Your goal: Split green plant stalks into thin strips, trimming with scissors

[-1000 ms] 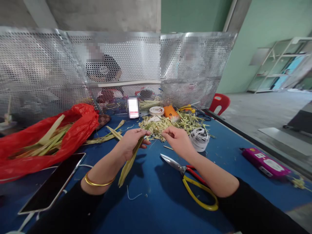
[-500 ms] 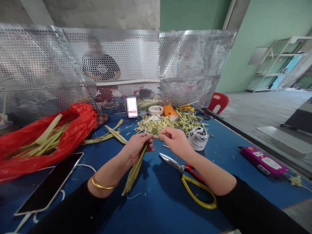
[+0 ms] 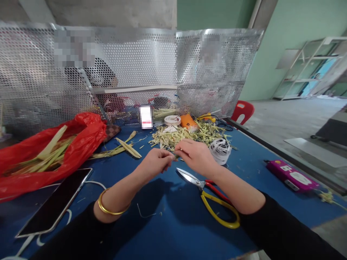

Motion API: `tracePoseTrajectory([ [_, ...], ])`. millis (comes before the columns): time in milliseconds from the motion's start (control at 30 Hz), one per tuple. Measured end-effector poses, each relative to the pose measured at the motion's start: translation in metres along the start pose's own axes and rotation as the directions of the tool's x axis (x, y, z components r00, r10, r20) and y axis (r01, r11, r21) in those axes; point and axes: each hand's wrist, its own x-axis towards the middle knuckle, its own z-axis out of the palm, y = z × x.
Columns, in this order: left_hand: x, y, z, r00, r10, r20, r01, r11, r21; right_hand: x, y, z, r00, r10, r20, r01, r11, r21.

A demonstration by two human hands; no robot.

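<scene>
Nearest, black sleeves (image 3: 89, 227): low over the counter (image 3: 168, 242); could pick up the pale thread (image 3: 148, 216) if dragged sideways.
Dark-screened device (image 3: 54, 204): flat at left, white cable (image 3: 94, 183) looping beside; could get tugged by a sleeve catching the loop.
Scissors (image 3: 202, 186): partly under the right forearm, tips towards the hands; could nick skin or get shoved aside if the wrist drops suddenly.
Left hand (image 3: 151, 164): fingers pinching a green leaf piece (image 3: 176, 157); could crush it by squeezing too hard, or lose it by easing off.
Right hand (image 3: 196, 155): fingers curled together at the same spot; cannot tell what, if anything, is tucked inside; could tear the piece by pulling against the left.
Green leaf piece: held above the counter where both hands meet, mostly hidden; could slip down and be hard to find.
Red bag (image 3: 89, 130): open at left, long leaves (image 3: 54, 151) inside; could spill if nudged.
White coil (image 3: 220, 151): just beyond the right wrist; could topple or unwind after a bump.
Shredded heap (image 3: 168, 139): loose, past the fingers; could scatter if brushed.
Perforated screen (image 3: 151, 54): farthest, a person (image 3: 101, 74) behind; little threat from there.
</scene>
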Motion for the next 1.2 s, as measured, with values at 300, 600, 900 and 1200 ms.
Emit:
tracePoseTrajectory([
  [300, -0.01, 0.015, -0.005, 0.945, 0.068, 0.319, -0.101, 0.991, 0.087, 0.006, 0.006, -0.004, 0.971, 0.183, 0.151, -0.224, 0.92, 0.321],
  [600, -0.005, 0.019, -0.009, 0.992, 0.122, -0.016, -0.123, 0.992, -0.038, 0.008, 0.018, 0.016, 0.83, 0.42, 0.368, -0.556, 0.558, 0.616],
  [900, 0.009, 0.0, -0.015, 0.978, 0.069, -0.197, -0.106, 0.977, -0.183, -0.004, -0.007, 0.022, 0.999, -0.032, -0.039, 0.043, 0.933, 0.356],
  [1200, 0.013, -0.006, -0.008, 0.967, 0.09, -0.239, -0.142, 0.967, -0.212, -0.006, -0.012, 0.032, 0.992, 0.126, 0.012, -0.106, 0.777, 0.62],
])
